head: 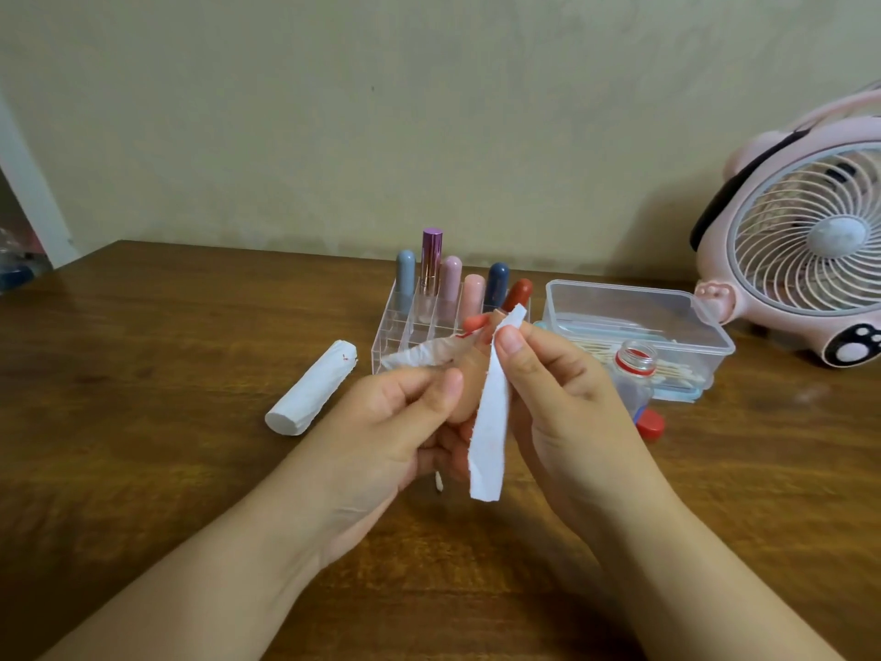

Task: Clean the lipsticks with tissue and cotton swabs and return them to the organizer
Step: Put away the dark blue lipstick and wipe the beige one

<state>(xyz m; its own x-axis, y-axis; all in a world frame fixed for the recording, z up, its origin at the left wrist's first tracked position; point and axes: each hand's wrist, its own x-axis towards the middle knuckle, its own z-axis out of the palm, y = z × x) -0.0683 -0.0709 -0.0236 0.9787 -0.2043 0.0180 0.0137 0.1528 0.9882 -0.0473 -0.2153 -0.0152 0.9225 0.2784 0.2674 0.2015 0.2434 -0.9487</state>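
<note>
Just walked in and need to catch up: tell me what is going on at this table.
A person is cleaning a lipstick. The left hand holds a peach lipstick tube, and the right hand pinches a strip of tissue against it. Six more lipsticks stand in the clear organizer behind. A tissue roll lies to the left; a box of cotton swabs and an open small bottle sit to the right.

Wall (381, 112): plain, pale beige, matte, with a small dark speck near its centre. Table (143, 374): dark brown wood, visible grain, back edge set against the wall. Light is soft and even, throwing faint shadows on the wall behind the tabletop. Far left: a white vertical edge (28, 183), possibly a door frame; beyond it is blurred.
</note>
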